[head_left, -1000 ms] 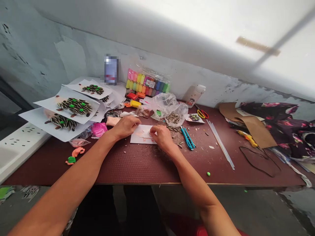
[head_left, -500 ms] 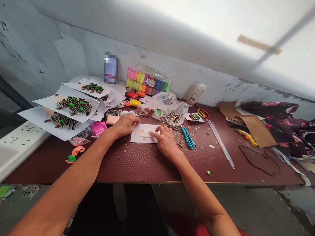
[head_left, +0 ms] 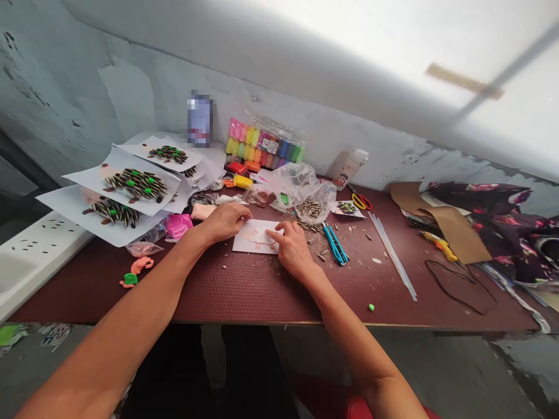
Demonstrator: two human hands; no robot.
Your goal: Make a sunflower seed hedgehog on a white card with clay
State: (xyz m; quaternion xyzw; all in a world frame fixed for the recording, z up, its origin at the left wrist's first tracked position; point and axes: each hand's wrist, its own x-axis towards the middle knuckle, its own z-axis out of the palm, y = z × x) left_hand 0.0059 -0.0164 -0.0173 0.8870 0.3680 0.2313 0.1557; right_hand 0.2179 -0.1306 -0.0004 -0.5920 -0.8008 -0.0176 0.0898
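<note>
A small white card (head_left: 244, 244) with an orange outline drawing and pale clay on it lies on the dark red table (head_left: 262, 297). At its upper left corner is my left hand (head_left: 225, 222), fingers bent together; what they hold, if anything, is hidden. My right hand (head_left: 293, 247) rests over the card's right side, its index finger stretched onto the pale patch and the other fingers curled apart from it. Beyond the right hand, striped seeds (head_left: 309, 208) sit in and beside a clear plastic bag (head_left: 292, 177).
Finished seed-covered sheets (head_left: 140, 186) are stacked at left, beside a white power strip (head_left: 39, 250). Clay packs (head_left: 266, 145) stand at the wall. Rightward are a blue cutter (head_left: 335, 244), scissors (head_left: 361, 201), a white bottle (head_left: 350, 169), clear sticks (head_left: 393, 256) and a glue gun (head_left: 441, 245).
The whole view has shifted slightly. My right index finger has moved a little over the pale patch; my left hand stays at the card's corner.
</note>
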